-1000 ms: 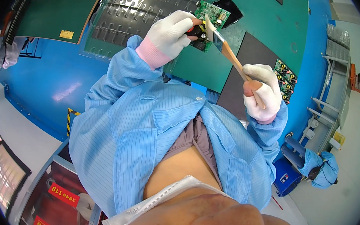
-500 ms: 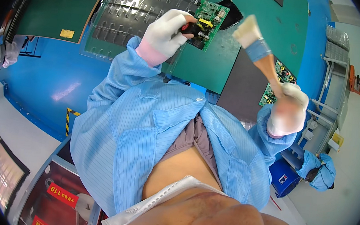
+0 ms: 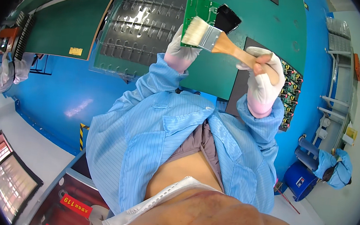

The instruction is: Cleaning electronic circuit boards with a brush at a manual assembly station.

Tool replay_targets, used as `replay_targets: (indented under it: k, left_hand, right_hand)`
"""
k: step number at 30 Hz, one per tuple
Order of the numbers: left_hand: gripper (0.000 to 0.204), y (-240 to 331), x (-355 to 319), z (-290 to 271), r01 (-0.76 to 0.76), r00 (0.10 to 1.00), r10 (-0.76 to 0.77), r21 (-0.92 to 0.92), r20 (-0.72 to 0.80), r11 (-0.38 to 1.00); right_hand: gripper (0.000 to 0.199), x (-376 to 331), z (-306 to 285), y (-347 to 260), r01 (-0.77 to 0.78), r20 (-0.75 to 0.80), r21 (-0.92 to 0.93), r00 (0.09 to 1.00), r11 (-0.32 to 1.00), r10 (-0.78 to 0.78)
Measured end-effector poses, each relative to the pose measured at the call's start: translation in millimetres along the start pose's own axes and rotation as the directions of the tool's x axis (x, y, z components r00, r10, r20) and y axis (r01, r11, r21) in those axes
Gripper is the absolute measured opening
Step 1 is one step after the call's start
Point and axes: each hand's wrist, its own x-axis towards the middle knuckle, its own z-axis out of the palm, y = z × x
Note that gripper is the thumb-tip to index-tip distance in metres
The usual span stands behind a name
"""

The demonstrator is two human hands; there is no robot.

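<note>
My left hand (image 3: 180, 52), in a white glove, is closed on a green circuit board (image 3: 195, 6) held up over the bench. The board's bare green face shows, with its component side turned away. My gloved right hand (image 3: 266, 77) grips the wooden handle of a flat paintbrush (image 3: 229, 47). The brush's pale bristles (image 3: 195, 31) lie across the lower part of the board; whether they press on it I cannot tell. Some of my left fingers are hidden behind the board and brush.
Left of the board lies a clear plastic tray (image 3: 138, 26) with rows of slots. A black object (image 3: 228, 20) rests on the green bench (image 3: 262, 20) behind the brush. Several populated circuit boards (image 3: 290, 92) stand at the right edge, beside a dark mat (image 3: 236, 90).
The board in my left hand has turned from its component side to its bare face. My right hand has swung the brush left and in, bringing its bristles over the board.
</note>
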Motion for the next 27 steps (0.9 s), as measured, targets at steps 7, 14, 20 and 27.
replay_targets:
  k: [7, 14, 20, 27]
  left_hand:
    - [0.035, 5, -8, -2, -0.013, 0.998, 0.006, -0.106, -0.059, 0.994]
    - [0.032, -5, -16, -5, 0.025, 0.992, -0.02, -0.038, 0.122, 0.999]
    - [0.03, 4, -20, 8, 0.014, 0.997, -0.021, -0.101, -0.073, 0.995]
    - [0.031, 0, -20, 0, 0.068, 0.997, -0.065, -0.05, 0.052, 0.996]
  right_hand:
    - [0.015, 5, -16, -16, 0.029, 0.004, -0.058, 1.0, 0.998, -0.029]
    - [0.014, 29, 29, -13, 0.058, 0.001, -0.063, 0.998, 0.996, -0.058]
    - [0.015, 22, -1, -15, -0.033, -0.065, -0.178, 0.998, 0.983, 0.021]
    - [0.018, 35, 24, -8, 0.138, 0.003, -0.007, 0.99, 0.99, -0.138]
